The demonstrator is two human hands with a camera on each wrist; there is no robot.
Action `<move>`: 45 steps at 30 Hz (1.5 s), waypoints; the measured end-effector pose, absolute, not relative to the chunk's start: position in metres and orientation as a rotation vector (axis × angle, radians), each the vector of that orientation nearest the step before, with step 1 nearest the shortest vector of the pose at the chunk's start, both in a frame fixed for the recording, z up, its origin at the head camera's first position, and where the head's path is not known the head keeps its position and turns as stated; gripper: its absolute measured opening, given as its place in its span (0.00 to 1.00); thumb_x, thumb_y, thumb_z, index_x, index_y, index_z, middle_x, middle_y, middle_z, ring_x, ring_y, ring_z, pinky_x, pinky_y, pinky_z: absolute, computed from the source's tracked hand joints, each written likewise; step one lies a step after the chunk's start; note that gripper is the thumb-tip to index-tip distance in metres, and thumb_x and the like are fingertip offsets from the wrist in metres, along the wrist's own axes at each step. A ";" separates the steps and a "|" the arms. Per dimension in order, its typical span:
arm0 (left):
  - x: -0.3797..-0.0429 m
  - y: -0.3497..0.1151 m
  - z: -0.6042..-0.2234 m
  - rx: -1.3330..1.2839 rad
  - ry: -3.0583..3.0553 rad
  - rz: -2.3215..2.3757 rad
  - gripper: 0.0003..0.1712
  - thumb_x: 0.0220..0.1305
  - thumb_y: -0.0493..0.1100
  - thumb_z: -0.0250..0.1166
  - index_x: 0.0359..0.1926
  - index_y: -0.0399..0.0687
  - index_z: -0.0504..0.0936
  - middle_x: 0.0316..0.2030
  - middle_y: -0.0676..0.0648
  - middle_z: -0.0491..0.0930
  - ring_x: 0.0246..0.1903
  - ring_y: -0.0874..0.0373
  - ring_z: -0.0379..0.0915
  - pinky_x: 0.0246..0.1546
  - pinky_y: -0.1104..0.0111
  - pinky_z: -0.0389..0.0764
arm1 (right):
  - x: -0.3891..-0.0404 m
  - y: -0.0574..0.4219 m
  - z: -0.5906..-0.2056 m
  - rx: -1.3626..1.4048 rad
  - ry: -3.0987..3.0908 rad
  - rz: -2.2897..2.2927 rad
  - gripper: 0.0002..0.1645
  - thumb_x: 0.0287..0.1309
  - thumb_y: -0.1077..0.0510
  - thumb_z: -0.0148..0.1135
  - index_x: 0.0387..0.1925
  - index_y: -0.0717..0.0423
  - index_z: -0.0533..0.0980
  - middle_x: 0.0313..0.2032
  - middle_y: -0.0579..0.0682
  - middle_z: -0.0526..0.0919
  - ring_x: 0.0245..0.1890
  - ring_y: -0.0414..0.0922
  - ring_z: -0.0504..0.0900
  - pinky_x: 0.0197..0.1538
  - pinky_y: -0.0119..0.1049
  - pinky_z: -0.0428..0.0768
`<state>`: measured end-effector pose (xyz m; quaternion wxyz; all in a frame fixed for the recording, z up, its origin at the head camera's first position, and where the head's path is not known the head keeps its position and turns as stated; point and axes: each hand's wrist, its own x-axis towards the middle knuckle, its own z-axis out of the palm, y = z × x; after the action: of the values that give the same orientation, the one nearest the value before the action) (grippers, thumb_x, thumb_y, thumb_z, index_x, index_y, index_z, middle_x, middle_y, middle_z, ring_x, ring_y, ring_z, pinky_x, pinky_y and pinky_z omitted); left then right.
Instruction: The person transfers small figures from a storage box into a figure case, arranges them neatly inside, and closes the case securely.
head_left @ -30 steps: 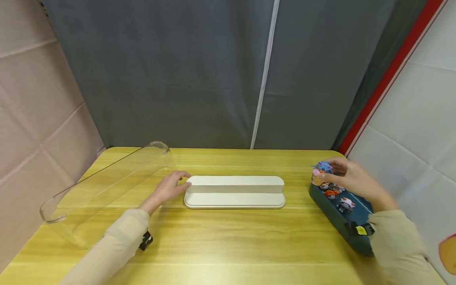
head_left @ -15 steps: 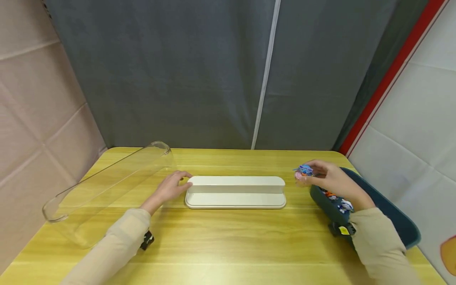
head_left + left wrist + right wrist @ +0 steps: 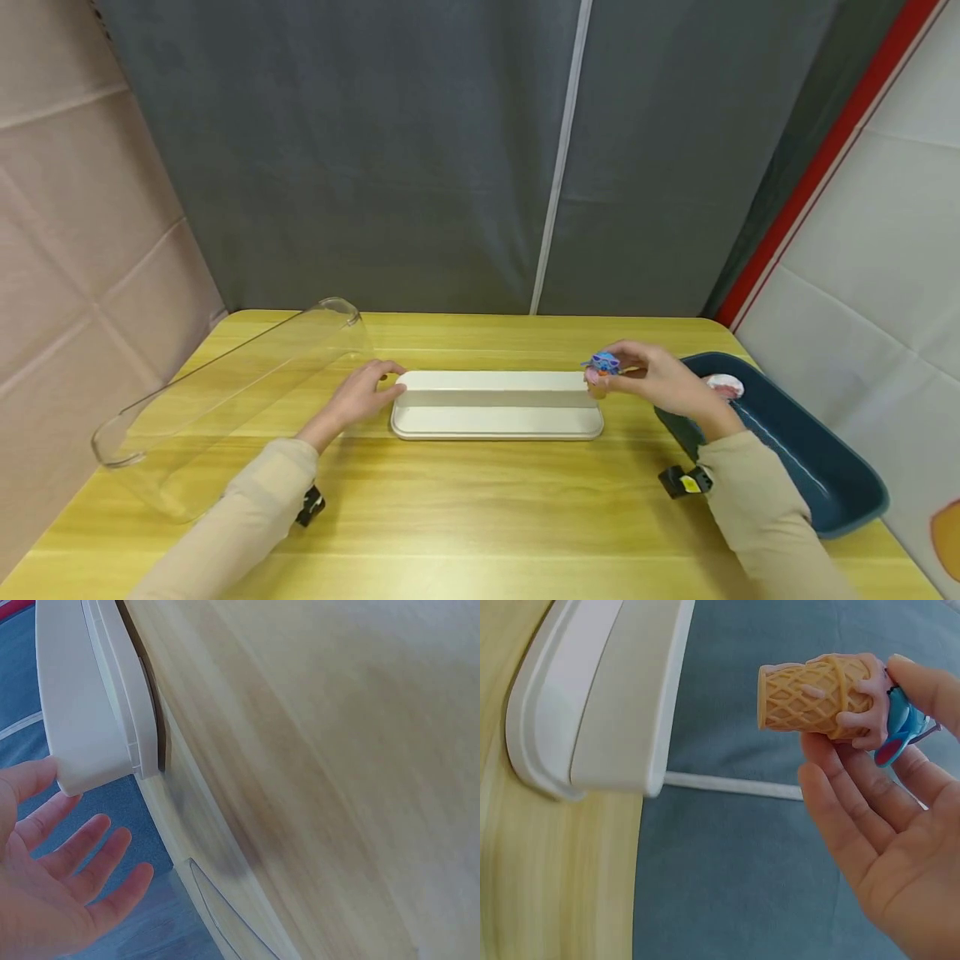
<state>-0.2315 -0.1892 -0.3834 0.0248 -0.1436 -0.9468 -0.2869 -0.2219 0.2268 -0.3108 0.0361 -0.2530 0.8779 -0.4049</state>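
Observation:
My right hand [image 3: 660,385] pinches a toy figurine [image 3: 602,364] by its blue top, at the right end of the white two-step stand [image 3: 495,421]. In the right wrist view the figurine [image 3: 817,697] has a waffle-cone base with pink drips and a blue upper part. It points sideways there, close to the stand [image 3: 622,697] and apart from it. At the stand's left end, my left hand [image 3: 360,394] rests with thumb and index finger touching the corner. The left wrist view shows the left hand's [image 3: 67,877] other fingers loosely spread beside the stand [image 3: 82,697].
A clear plastic cover [image 3: 225,400] lies at an angle on the table's left side. At the right stands a dark blue bin [image 3: 825,467] with a white-and-pink figurine [image 3: 724,386] in it; my right forearm hides part of the bin. Grey curtain [image 3: 375,167] hangs behind the table [image 3: 480,517].
My right hand has carried the ice-cream-cone figurine left, out of the bin and over to the stand's right end. The left hand has stayed at the stand's left corner.

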 end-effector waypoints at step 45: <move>-0.231 -0.190 -0.382 -0.445 -2.936 -0.893 0.18 0.60 0.47 0.57 0.49 0.44 0.74 0.47 0.40 0.71 0.47 0.43 0.66 0.42 0.51 0.70 | -0.238 0.131 -0.337 -1.004 2.384 -1.395 0.20 0.49 0.58 0.65 0.43 0.62 0.74 0.37 0.52 0.77 0.38 0.46 0.76 0.44 0.38 0.75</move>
<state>-0.2312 -0.1900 -0.3821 0.0206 -0.1434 -0.9466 -0.2879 -0.2378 0.1309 -0.3371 0.1011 -0.3399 0.8070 -0.4722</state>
